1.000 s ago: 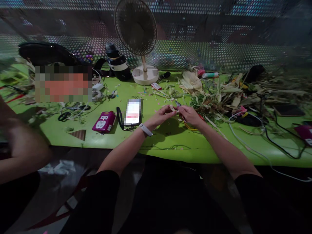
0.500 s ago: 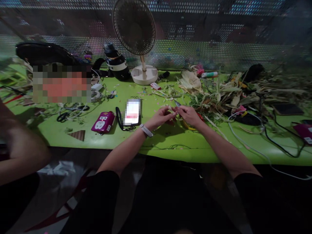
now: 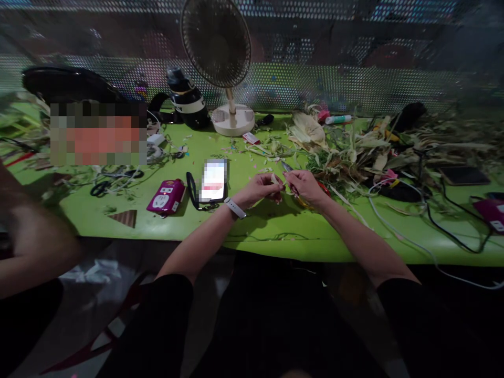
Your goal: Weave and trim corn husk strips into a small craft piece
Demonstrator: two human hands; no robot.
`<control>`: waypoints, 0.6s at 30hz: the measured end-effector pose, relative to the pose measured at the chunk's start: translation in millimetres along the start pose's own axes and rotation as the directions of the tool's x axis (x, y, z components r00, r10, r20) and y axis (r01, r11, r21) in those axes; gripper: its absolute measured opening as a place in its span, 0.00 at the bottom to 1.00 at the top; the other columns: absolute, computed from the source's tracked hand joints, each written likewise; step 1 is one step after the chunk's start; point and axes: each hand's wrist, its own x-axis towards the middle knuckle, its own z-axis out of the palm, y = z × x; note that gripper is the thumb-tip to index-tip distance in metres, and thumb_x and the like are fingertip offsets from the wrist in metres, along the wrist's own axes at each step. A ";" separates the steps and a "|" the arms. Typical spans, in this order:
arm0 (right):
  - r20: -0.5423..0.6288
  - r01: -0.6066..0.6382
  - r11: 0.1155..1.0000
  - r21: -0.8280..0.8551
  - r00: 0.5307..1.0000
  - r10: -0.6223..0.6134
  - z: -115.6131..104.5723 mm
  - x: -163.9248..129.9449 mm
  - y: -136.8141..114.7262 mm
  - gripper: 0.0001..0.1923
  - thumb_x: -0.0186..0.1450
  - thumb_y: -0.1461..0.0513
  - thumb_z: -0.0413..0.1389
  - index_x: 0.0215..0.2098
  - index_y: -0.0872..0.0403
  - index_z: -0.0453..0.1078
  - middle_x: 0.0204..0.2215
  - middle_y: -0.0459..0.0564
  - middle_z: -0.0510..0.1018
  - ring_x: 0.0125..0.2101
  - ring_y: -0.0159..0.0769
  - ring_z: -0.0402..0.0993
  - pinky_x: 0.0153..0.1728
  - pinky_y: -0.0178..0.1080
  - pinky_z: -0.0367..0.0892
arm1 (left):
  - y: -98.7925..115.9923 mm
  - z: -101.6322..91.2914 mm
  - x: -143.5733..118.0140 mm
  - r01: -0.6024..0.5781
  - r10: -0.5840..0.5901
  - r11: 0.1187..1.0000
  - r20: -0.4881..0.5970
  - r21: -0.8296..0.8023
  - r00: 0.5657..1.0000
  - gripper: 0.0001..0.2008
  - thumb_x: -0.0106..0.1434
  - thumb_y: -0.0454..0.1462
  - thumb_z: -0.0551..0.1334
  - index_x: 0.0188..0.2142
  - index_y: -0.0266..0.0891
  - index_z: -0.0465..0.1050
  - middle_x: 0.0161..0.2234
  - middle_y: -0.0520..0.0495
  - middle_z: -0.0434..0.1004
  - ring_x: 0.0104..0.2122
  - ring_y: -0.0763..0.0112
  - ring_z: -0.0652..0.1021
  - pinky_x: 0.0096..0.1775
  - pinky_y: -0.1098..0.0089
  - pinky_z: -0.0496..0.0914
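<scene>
My left hand (image 3: 260,189), with a white watch (image 3: 235,208) on the wrist, pinches a small pale strip of husk (image 3: 275,180) above the green table (image 3: 275,231). My right hand (image 3: 306,187) is closed on scissors with red and yellow handles (image 3: 286,168); their metal tips stick up beside the strip. Both hands meet at the table's middle, close to touching. The handles are mostly hidden under my right palm.
A heap of dried corn husks (image 3: 354,149) lies right of my hands. A phone (image 3: 213,181), pink power strip (image 3: 165,196) and black scissors (image 3: 104,184) lie left. A fan (image 3: 220,58) and bottle (image 3: 187,100) stand behind. Cables (image 3: 433,226) run right. Another person's arm (image 3: 31,247) is at left.
My hands have drifted slightly down toward me while still holding the husk strip and the scissors together. Nothing else has moved.
</scene>
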 end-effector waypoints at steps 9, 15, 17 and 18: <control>-0.007 -0.052 0.998 0.045 0.999 0.053 -8.6 4.3 -1.4 0.31 0.56 0.37 0.58 0.18 0.52 0.58 0.09 0.38 0.57 0.11 0.23 0.50 0.12 0.32 0.47 | -2.2 -0.2 -2.1 0.010 -0.006 0.998 0.051 -0.066 0.999 0.12 0.60 0.41 0.68 0.37 0.35 0.70 0.27 0.51 0.79 0.29 0.75 0.80 0.38 0.69 0.76; 0.076 -0.047 0.999 -0.020 0.996 0.048 -13.3 3.1 -6.9 0.32 0.52 0.36 0.60 0.18 0.52 0.59 0.10 0.36 0.56 0.12 0.22 0.48 0.14 0.32 0.44 | -5.4 -0.6 -1.9 0.055 -0.044 0.991 0.086 -0.123 0.995 0.17 0.61 0.47 0.66 0.39 0.35 0.70 0.27 0.49 0.78 0.28 0.73 0.79 0.37 0.67 0.76; 0.076 -0.029 0.999 -0.036 0.997 0.032 -10.7 2.4 -8.8 0.31 0.51 0.36 0.61 0.18 0.52 0.59 0.10 0.35 0.54 0.13 0.22 0.47 0.14 0.32 0.43 | -6.4 0.4 -1.1 0.022 -0.016 0.995 0.065 -0.098 0.998 0.19 0.56 0.47 0.70 0.39 0.35 0.71 0.28 0.51 0.78 0.27 0.76 0.78 0.35 0.70 0.75; 0.072 -0.024 0.999 -0.038 0.997 0.026 -9.2 2.2 -9.3 0.31 0.51 0.36 0.60 0.19 0.52 0.59 0.10 0.35 0.54 0.13 0.22 0.47 0.15 0.32 0.43 | -6.8 1.2 -0.7 0.002 0.002 0.997 0.058 -0.071 0.998 0.21 0.54 0.47 0.71 0.39 0.35 0.71 0.27 0.52 0.77 0.26 0.77 0.78 0.34 0.72 0.75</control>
